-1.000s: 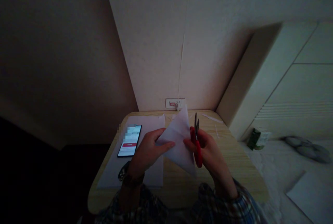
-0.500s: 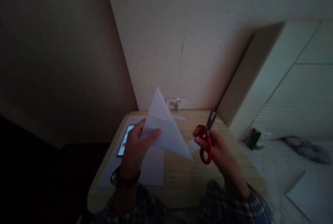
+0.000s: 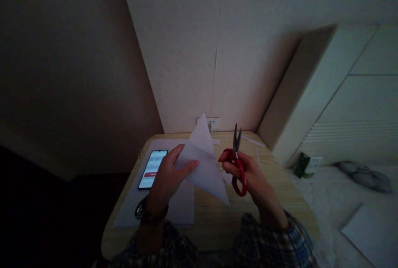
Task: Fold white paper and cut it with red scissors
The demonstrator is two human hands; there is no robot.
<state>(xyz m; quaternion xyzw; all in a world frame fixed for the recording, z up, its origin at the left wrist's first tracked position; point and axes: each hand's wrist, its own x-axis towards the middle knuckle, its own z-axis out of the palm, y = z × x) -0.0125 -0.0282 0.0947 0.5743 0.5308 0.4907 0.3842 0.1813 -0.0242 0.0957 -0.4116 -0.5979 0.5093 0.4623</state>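
A white sheet of paper folded into a triangle (image 3: 203,156) is pinched in my left hand (image 3: 171,176), thumb on its front face and fingers behind. Its tip points up and one corner hangs down to the right. My right hand (image 3: 248,172) holds red-handled scissors (image 3: 236,158), fingers through the loops. The blades are slightly parted and point upward, just right of the paper and apart from it. Below the paper, a small white paper scrap (image 3: 227,176) shows on the table between my hands.
A lit phone (image 3: 153,169) lies on a stack of white paper (image 3: 183,208) at the left of the wooden table (image 3: 217,230). Thin paper strips (image 3: 253,141) lie near the back edge. A wall socket (image 3: 214,122) is behind. A green box (image 3: 302,165) stands on a white surface at right.
The folded paper has shifted right and turned clockwise a little. My right hand has moved left with the scissors, closer to the paper. More of the phone screen shows.
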